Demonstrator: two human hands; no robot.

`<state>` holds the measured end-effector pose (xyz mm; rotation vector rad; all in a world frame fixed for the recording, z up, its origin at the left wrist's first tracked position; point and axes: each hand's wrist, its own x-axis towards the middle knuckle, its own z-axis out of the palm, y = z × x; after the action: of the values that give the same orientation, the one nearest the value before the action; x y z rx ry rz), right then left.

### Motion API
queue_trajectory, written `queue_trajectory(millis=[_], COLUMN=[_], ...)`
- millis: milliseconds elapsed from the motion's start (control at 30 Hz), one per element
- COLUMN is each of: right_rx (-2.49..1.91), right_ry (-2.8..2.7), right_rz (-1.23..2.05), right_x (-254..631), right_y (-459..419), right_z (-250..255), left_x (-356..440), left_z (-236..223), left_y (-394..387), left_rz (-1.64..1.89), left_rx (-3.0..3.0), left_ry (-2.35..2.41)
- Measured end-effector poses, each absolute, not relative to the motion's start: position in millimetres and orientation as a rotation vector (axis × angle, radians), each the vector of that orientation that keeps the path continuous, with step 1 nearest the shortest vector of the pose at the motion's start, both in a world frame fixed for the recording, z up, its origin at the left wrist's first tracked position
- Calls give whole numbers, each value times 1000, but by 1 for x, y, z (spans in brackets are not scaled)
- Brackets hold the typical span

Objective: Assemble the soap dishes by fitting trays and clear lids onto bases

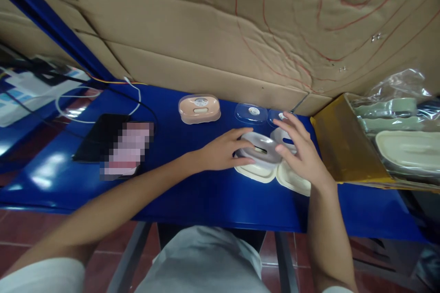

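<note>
A grey oval plastic tray with a slot [259, 141] is gripped at its left end by my left hand [223, 151], thumb and fingers around it. My right hand [304, 151] has its fingers spread, with the thumb tip at the tray's right end; whether it presses there I cannot tell. The tray is over a cream oval base [256, 172]. A second cream base [294, 181] lies beside it, partly under my right hand. Behind that hand is another light grey slotted tray [280, 136], partly hidden. Two clear lids with round stickers, one left [251, 113] and one right [273, 116], lie behind.
A peach box with a clear lid [199, 111] sits on the blue table [192, 197]. At left are a black tablet-like item [96, 139], a blurred-out screen [129, 149] and a white cable [57, 100]. A carton [338, 146] at right holds green and cream pieces. Cardboard [192, 32] stands behind.
</note>
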<state>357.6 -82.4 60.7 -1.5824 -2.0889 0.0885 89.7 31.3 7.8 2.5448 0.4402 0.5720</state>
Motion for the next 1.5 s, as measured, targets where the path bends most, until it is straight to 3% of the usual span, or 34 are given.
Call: queue_trajectory(millis=[267, 733, 1233, 1500], right_rx=[-1736, -1590, -1640, -1899], right_ry=[-2102, -2390, -2333, -2131], right_rz=[-49, 168, 435, 183], right_x=[349, 308, 308, 322], right_y=[-73, -74, -70, -27], right_z=[51, 29, 21, 13], left_x=[87, 27, 29, 28], left_z=[-16, -1, -3, 0], left_y=[17, 33, 25, 29], left_rz=[535, 393, 293, 369], left_rx=[2652, 2841, 3036, 2942], left_ry=[260, 635, 641, 677])
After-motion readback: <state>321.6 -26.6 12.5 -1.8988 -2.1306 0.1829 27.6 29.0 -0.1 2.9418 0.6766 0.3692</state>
